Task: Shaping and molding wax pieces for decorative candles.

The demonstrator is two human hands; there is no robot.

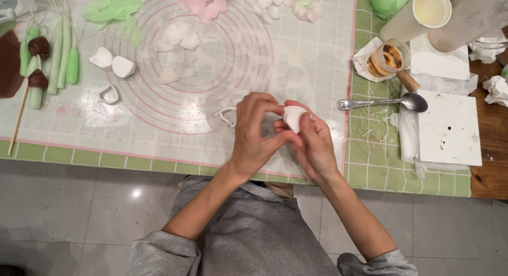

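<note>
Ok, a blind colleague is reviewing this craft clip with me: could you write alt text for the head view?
Two bare hands, left hand and right hand, shape a small white petal-shaped piece of soft paste over a translucent mat with pink circles. Around them lie white and pink petals, green stems, a metal spoon and a white foam block.

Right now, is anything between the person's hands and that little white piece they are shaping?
Nothing visible. The white piece sits directly in the right hand, and the left hand's fingertips touch it. The white cutter ring lies behind, apart.
</note>
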